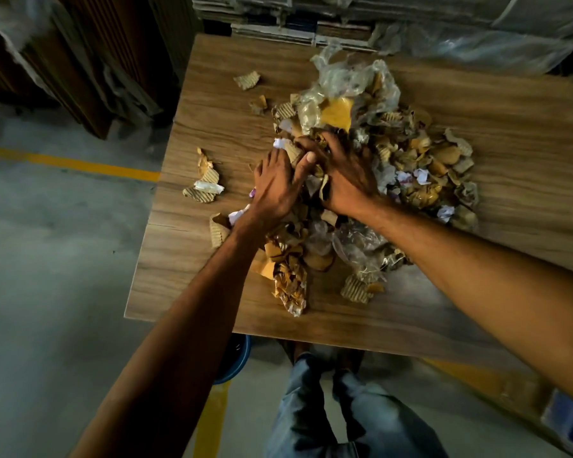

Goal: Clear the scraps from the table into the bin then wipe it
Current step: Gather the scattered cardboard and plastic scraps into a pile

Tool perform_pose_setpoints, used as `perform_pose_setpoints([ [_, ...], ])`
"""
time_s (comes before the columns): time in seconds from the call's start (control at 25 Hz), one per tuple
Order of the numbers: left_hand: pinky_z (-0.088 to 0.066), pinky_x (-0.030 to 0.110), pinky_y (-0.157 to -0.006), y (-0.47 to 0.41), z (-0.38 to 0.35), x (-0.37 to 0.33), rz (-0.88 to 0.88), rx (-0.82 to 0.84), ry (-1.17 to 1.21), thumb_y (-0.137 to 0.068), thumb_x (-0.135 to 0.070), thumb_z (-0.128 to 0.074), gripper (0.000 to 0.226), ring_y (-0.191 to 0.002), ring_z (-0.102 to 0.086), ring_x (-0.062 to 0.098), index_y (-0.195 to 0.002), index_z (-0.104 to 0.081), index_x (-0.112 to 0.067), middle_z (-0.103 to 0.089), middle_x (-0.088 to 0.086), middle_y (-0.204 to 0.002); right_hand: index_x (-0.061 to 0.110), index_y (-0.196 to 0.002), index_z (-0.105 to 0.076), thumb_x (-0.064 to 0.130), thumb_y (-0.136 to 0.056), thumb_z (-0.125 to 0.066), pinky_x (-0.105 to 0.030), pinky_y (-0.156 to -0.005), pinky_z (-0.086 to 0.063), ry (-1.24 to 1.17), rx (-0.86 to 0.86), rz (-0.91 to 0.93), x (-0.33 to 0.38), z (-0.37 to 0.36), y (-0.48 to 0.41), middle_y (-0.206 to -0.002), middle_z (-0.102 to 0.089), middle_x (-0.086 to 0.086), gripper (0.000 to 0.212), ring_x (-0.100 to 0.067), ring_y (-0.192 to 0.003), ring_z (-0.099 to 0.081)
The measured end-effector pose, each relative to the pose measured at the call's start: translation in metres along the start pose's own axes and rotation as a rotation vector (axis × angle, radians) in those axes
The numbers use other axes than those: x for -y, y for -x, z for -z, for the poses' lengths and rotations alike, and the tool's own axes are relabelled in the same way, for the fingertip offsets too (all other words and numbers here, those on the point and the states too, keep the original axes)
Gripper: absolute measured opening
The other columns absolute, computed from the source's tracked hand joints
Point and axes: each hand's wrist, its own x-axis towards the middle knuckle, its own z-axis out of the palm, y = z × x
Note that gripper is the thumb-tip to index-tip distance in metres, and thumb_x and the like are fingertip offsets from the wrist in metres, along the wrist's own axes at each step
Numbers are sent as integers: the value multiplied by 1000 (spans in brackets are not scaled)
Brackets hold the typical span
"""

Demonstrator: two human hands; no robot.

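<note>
A heap of scraps (420, 166), torn corrugated cardboard, crumpled paper and clear plastic film, covers the middle of the wooden table (212, 127). My left hand (275, 190) lies on the heap's left side, fingers reaching into the cardboard pieces. My right hand (341, 173) sits beside it with fingers curled down into the scraps, gripping a bunch of them. The two hands touch at the thumbs. A blue bin (237, 361) shows partly under the table's near edge, behind my left forearm.
Loose cardboard pieces lie apart at the table's left (205, 183) and far left (247, 80). Stacked cartons and plastic sheeting (444, 34) back the table. Yellow floor lines (80, 163) cross the grey floor. My legs (344, 408) stand at the near edge.
</note>
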Motion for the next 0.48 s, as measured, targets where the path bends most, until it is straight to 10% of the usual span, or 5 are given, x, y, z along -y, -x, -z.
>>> perform_pose_setpoints([
  [0.2,-19,51,-118,2,19,-7,-56,-40,16,-99,-63,-42,76,-146,-38,27,-161,-22,-25,-39,6,-159,42,-158,-18,26,-91,-68,-57,-119,-25,120,47,-76,-5,-12,-8,-167,-19,-2,85,-37,-137,-48],
  [0.32,-4,53,-121,20,42,-20,-55,-91,68,-97,-63,-54,66,-151,-29,22,-156,-33,-41,-31,-4,-164,41,-154,-29,32,-89,-69,-55,-114,-30,33,30,-48,-10,-16,-10,-162,-30,-7,77,-36,-135,-49],
  [0.48,-20,66,-119,76,43,-15,32,-244,79,-93,-70,-51,51,-153,-21,18,-140,-49,-51,-30,-13,-163,44,-149,-35,27,-85,-76,-48,-101,-41,77,-79,-36,-8,-18,-11,-146,-44,-4,77,-28,-116,-60],
])
